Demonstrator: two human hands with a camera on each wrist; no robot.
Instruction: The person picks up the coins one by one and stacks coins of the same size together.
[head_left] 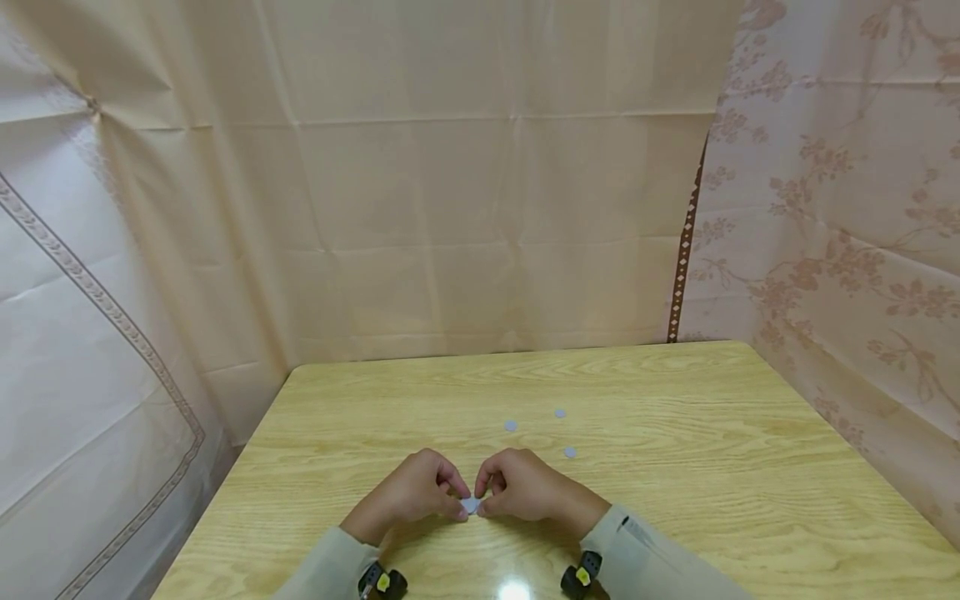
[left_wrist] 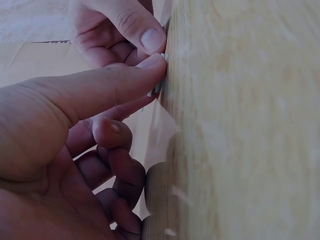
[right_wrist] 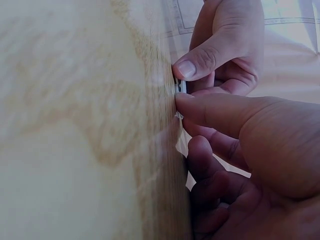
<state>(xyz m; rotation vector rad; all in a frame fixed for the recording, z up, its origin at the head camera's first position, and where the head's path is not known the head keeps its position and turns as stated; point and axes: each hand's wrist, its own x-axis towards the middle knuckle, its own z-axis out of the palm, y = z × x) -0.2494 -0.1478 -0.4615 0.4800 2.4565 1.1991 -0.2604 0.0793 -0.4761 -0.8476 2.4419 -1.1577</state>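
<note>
A small pale grey disc [head_left: 470, 505] lies low at the table's surface between the two hands. From its left side my left hand [head_left: 420, 489] pinches it between thumb and forefinger. On the opposite side my right hand [head_left: 531, 487] pinches it in the same way, the thumb tips close together. In the right wrist view a narrow, light edge of the disc [right_wrist: 182, 86] shows between the thumbs; whether it is a single disc or a stack cannot be told. The other fingers of both hands are curled near the tabletop.
Beyond the hands, three similar discs lie apart on the wood-grain table [head_left: 337, 433]: one disc [head_left: 511, 426], a farther disc [head_left: 560, 413] and a nearer disc [head_left: 570, 452]. A beige curtain [head_left: 480, 208] hangs behind the table, with patterned cloths on both sides.
</note>
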